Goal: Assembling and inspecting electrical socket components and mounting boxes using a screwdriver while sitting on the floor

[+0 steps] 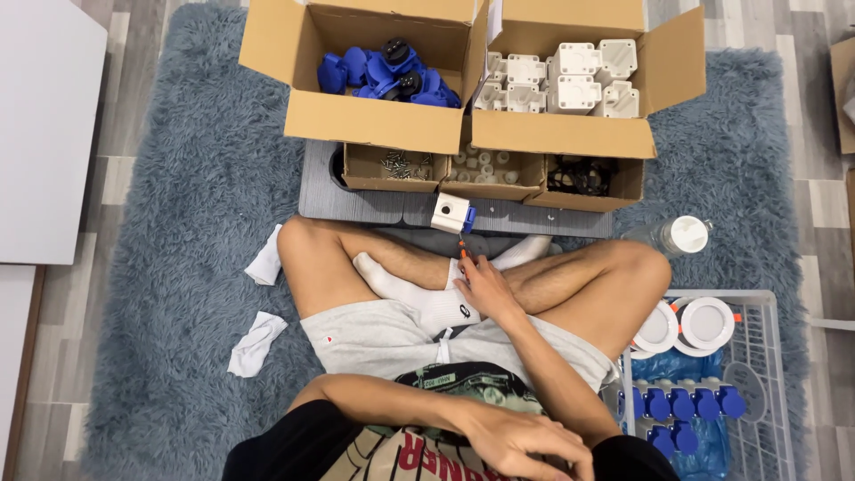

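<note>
Closest to me, at six o'clock, my left hand lies across my belly with the fingers curled loosely, and I see nothing in it. A little farther out, my right hand rests on my crossed legs, pinched shut around a small orange screwdriver. The screwdriver is thin and long, and its long side points up toward twelve o'clock, a bit to eleven. Its tip aims at a small white box part with a blue piece on its side. That part sits just past the tip, at twelve o'clock from my right hand, so the right hand is much nearer to it than the left. The part stands on a grey board that lies flat on a fluffy blue-grey rug. Behind the board are low cardboard trays with screws and little white rings. Farther back, one big box holds blue parts and another holds white parts. At four o'clock a white wire basket holds round white lamps and blue plugs. A clear bottle lies at two o'clock. Two white cloths lie at nine o'clock. The floor around the rug is grey wood.
</note>
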